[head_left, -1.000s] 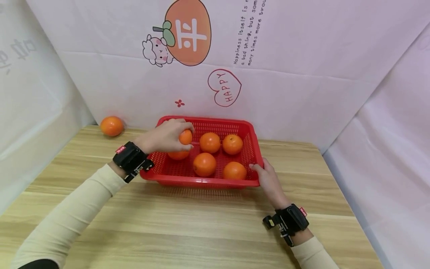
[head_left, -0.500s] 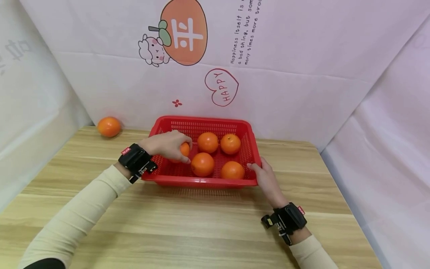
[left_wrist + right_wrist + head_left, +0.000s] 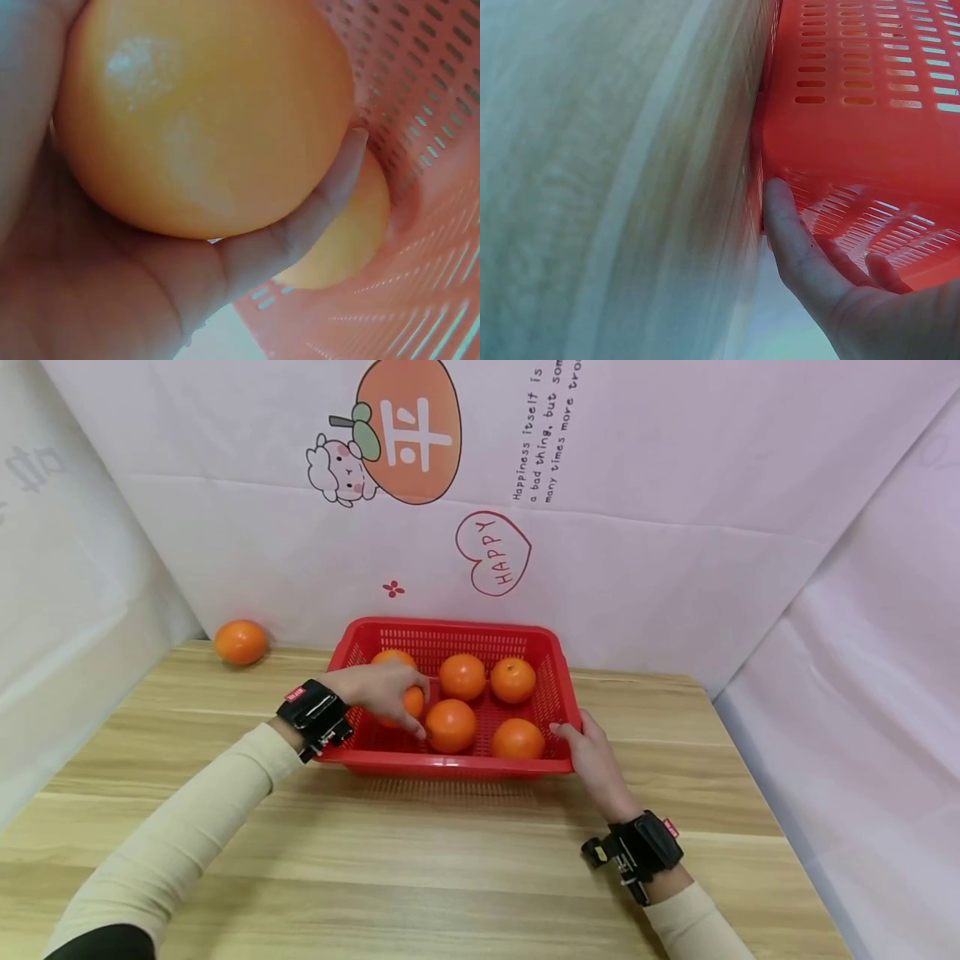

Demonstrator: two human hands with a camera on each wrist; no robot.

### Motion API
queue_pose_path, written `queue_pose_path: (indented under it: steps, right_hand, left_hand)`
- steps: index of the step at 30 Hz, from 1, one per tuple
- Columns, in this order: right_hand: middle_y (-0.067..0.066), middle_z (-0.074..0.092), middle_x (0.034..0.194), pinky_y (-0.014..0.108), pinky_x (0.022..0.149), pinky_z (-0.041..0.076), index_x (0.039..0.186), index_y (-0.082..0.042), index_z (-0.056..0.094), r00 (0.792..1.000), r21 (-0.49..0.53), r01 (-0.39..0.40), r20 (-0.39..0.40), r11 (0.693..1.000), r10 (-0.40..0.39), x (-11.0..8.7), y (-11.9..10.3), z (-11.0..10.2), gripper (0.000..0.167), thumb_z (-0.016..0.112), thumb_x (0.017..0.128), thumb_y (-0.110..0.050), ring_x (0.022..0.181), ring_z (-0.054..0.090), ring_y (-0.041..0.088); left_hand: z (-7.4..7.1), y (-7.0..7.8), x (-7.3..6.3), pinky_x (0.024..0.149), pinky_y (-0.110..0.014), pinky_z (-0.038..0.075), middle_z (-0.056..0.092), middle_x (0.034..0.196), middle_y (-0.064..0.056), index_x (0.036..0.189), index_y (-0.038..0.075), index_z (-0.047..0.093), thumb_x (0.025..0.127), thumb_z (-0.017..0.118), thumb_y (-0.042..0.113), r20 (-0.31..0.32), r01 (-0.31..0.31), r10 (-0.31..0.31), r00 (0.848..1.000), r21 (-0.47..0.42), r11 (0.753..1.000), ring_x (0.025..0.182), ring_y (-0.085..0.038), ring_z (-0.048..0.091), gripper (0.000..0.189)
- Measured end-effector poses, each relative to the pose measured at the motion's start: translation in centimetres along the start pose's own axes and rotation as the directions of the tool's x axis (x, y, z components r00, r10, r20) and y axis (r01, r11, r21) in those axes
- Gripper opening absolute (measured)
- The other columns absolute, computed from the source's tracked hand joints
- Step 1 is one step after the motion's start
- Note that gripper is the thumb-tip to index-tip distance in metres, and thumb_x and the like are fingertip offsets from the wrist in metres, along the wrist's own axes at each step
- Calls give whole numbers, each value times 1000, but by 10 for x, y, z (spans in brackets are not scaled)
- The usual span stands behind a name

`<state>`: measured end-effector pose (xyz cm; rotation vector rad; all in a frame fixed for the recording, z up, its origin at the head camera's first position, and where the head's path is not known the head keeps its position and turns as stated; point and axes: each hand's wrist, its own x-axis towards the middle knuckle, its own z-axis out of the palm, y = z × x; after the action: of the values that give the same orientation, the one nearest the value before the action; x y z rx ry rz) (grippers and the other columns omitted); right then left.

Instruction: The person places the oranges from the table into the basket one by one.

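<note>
Over the front left of a red plastic basket (image 3: 442, 763), my left hand (image 3: 384, 687) curls round an orange (image 3: 412, 702). The left wrist view shows this orange (image 3: 210, 112) large, fingers (image 3: 262, 255) bent along its side. A second orange (image 3: 393, 658) sits just behind that hand. The basket also holds oranges in the middle (image 3: 451, 727), behind it (image 3: 462, 677), at back right (image 3: 513, 680) and front right (image 3: 517, 739). My right hand (image 3: 597, 760) grips the basket's right front corner, thumb over the rim; in the right wrist view, fingers (image 3: 784, 225) press the outer wall.
One more orange (image 3: 241, 642) lies on the wooden table (image 3: 450, 860) at its back left corner, outside the basket. White printed cloth (image 3: 637, 585) hangs close behind the basket and along both sides.
My left hand has moved toward the near side of the basket, from the back left to the front left orange, uncovering the one behind. The right hand keeps its hold.
</note>
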<state>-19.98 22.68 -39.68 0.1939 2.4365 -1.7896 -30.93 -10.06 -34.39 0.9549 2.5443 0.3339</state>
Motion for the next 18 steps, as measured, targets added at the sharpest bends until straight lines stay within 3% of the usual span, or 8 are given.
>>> queue_pose_path:
  steps: [5,11,18]
  right_hand:
    - [19,56,142,24,93,49,146,-4,47,1000,5,1,-16,1000,-1,1,0,1,42,46,108,-21,116,58,27]
    - [18,56,142,23,93,50,146,-4,47,1000,8,-2,-13,1000,3,1,0,1,43,46,107,-21,117,58,27]
    - [18,56,142,24,93,49,147,-5,47,1000,6,-4,-13,1000,4,1,0,1,43,46,107,-22,117,58,27]
  left_hand:
    - [5,3,1,77,-31,49,66,102,0,113,22,70,80,88,51,63,48,-50,997,27,998,98,-19,58,48]
    - [9,2,3,82,-32,50,66,103,1,119,20,70,80,88,51,62,38,-41,997,52,998,97,-19,59,52]
    - [14,-1,4,83,-33,54,69,104,1,126,19,69,80,88,51,100,84,-88,991,48,995,94,-18,62,59]
